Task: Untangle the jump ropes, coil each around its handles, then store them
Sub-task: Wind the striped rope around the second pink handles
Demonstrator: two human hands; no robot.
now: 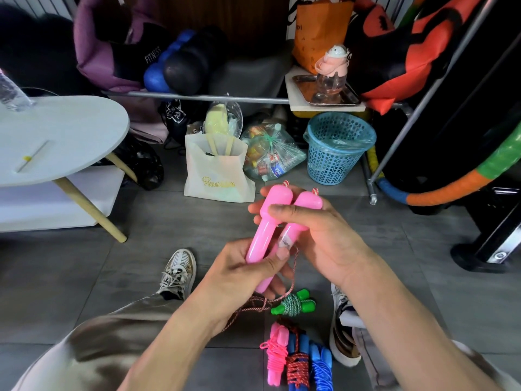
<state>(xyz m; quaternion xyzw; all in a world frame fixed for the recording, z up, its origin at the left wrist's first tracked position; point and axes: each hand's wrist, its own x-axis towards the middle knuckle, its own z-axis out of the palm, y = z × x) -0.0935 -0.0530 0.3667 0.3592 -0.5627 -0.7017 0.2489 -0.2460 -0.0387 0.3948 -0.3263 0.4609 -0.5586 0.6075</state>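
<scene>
The grey tiled floor [141,277] takes up most of the view, with a white oval worktop [62,136] well to the left of the pink handles and a blue perforated basket [338,149] beyond them, near a cream tote bag [218,172].

Both hands meet over the floor on the pair of pink handles [277,224], which lie side by side, touching, knob ends pointing away from the person. The right hand [318,238] wraps its fingers [284,211] across the upper part of both handles; the left hand [248,272] curls round their lower ends, thumb pressed on top.

From the lower ends, the red-and-white rope [282,296] hangs loose down to the floor, not yet wound.

Below the handles lie the finished ones: a green-handled rope [293,304] coiled tight, then a pink bundle [275,354], a red-and-blue bundle [297,362] and a blue bundle [321,365] side by side.

This looks like the start of the coiling step for the last rope. Next, one hand would need to keep both handles clamped together while the other frees itself to take up the slack and wrap it round.
</scene>
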